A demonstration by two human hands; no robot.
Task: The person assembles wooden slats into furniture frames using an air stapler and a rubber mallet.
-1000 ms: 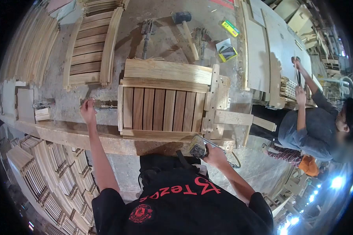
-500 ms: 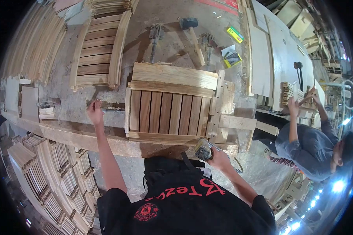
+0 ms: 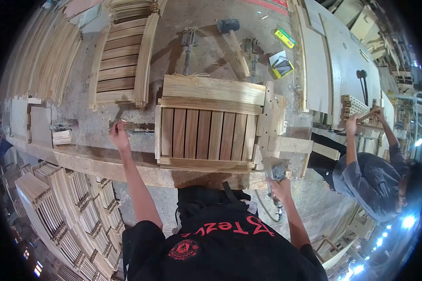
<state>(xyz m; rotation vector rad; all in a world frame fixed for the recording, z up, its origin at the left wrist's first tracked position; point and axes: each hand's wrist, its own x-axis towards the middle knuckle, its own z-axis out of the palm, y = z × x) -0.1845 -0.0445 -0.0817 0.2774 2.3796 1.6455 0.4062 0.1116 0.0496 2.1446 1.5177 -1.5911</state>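
Observation:
A slatted wooden panel lies flat on the bench between my hands, framed by pale boards. To its left, my left hand has its fingers closed around the handle end of a metal bar clamp that reaches toward the panel. My right hand grips an air nail gun just off the panel's lower right corner, by the bench edge. An air hose hangs below that hand. A thick pale board lies along the panel's far side.
Beyond the panel lie a rubber mallet, a second clamp and yellow boxes. Stacked slatted panels stand at the back left. Another person works at the right, holding a wooden piece.
My right hand has moved right with the nail gun, away from the panel's front rail toward its corner. My left hand stays at the clamp. The view has shifted slightly.

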